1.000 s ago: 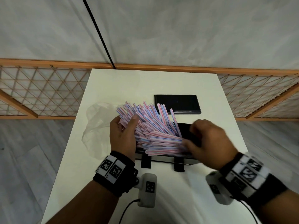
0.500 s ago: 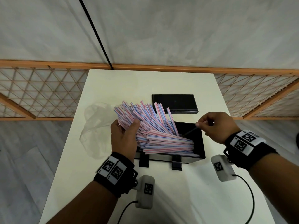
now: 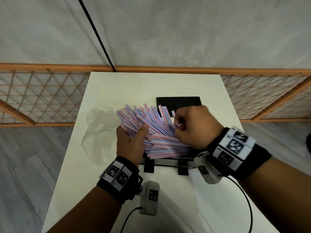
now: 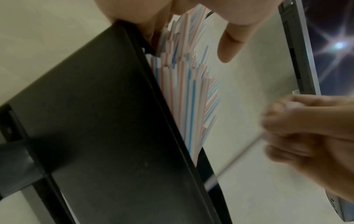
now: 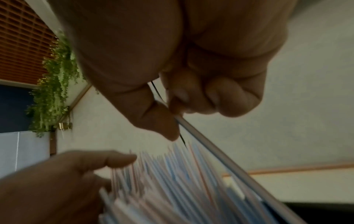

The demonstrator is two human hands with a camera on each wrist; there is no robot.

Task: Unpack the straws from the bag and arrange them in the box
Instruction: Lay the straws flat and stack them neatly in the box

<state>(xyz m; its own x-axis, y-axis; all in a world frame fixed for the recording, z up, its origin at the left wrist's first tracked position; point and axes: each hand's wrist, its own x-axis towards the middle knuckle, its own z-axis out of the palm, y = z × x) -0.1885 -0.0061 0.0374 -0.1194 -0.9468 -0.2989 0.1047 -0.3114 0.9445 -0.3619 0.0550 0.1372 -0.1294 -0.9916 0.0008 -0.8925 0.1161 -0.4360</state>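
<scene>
Pink and blue striped straws (image 3: 151, 132) sit in a big loose fan, with their near ends down in the black box (image 3: 168, 159) and their far ends sticking up and out to the left. They look very light, thin and smooth, so they will likely slide past each other and spill if held loosely. They may also bend if squeezed hard. It seems best to hold many at once around the middle, or to pinch one near its tip.

The left hand (image 3: 130, 142) has its thumb and fingers curled round the left side of the fan and holds it up. The right hand (image 3: 193, 126) is over the right side, with its fingers curled in.

The right wrist view shows what the head view hides: the thumb and fingers (image 5: 162, 119) pinch the tip of one straw (image 5: 220, 157). The left wrist view shows the outside wall of the box (image 4: 105, 128) and the straws rising past its edge.

The clear bag (image 3: 99, 132) lies flat on the white table (image 3: 134, 84), to the left. A flat black lid (image 3: 179, 102) lies on the far side of the box.
</scene>
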